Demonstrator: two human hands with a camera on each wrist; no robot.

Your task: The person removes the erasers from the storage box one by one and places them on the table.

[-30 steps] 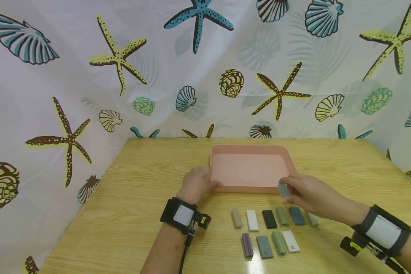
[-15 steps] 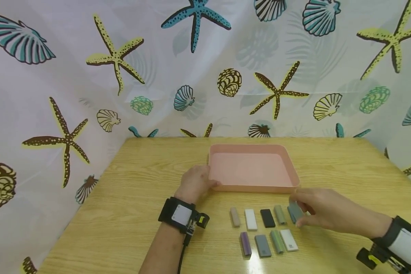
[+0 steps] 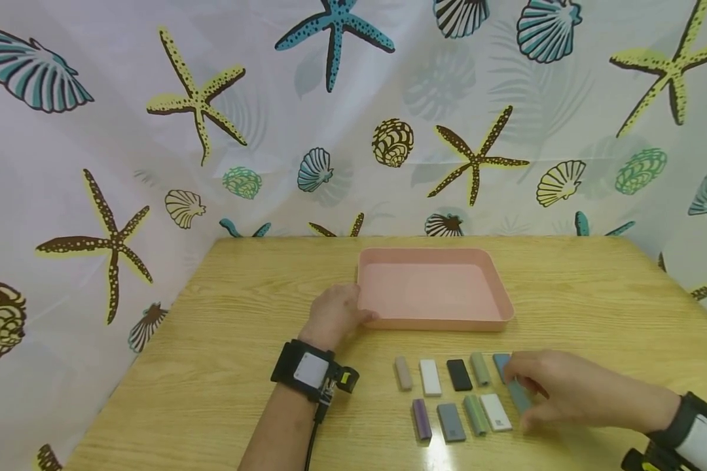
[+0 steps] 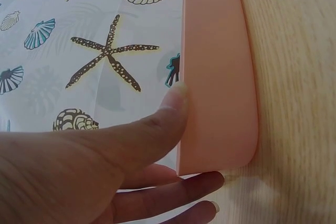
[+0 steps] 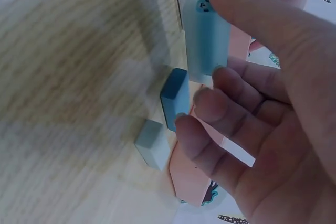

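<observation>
My left hand (image 3: 332,315) holds the near left corner of a shallow pink tray (image 3: 433,291). In the left wrist view the thumb lies on the tray's rim, and the other fingers curl by its corner. My right hand (image 3: 577,391) pinches a light blue oblong block (image 5: 207,38) by its two ends, at the right side of the front row of small blocks. One end of this block bears a small dark marking. Just beyond it lies a darker blue block (image 3: 501,364), partly hidden by the hand. A pale green block (image 5: 153,144) shows in the right wrist view.
The back row also has beige (image 3: 403,373), white (image 3: 430,377), black (image 3: 459,375) and green (image 3: 480,369) blocks. In front lie purple (image 3: 421,420), grey (image 3: 451,422), green (image 3: 474,415) and white (image 3: 495,412) ones. A patterned cloth (image 3: 342,131) hangs behind the wooden table (image 3: 224,366).
My right hand has carried the light blue block from near the tray's front right corner toward me, to the right end of the front row. The left hand keeps its hold on the tray.
</observation>
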